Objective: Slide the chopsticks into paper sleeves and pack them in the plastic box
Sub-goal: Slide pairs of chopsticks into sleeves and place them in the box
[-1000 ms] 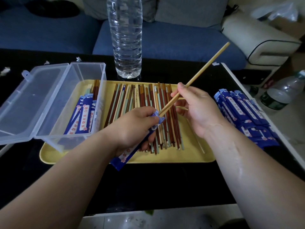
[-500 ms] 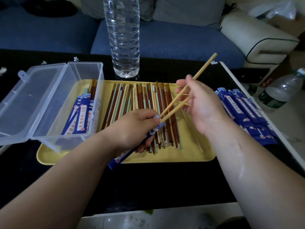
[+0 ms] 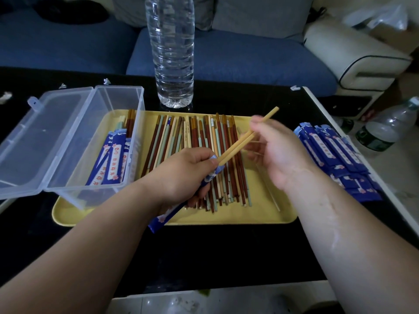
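My left hand (image 3: 181, 171) grips a blue paper sleeve (image 3: 169, 215) whose lower end sticks out below my fist. A pair of light wooden chopsticks (image 3: 243, 141) is partly inside the sleeve's mouth. My right hand (image 3: 275, 147) pinches their upper part, with the tips poking out beyond my fingers. Under both hands, several loose chopsticks (image 3: 197, 155) in brown, green and cream lie on a yellow tray (image 3: 260, 214). A clear plastic box (image 3: 127, 96) with its lid open sits at the left and holds several sleeved chopsticks (image 3: 113, 162).
A pile of blue sleeves (image 3: 335, 155) lies right of the tray on the black table (image 3: 204, 252). A tall water bottle (image 3: 173, 53) stands just behind the tray. Another bottle (image 3: 385, 130) is on the floor at the right, a blue sofa behind.
My right hand has pushed the chopstick pair down and left, deeper into the sleeve, so less wood sticks out. My left hand keeps hold of the sleeve.
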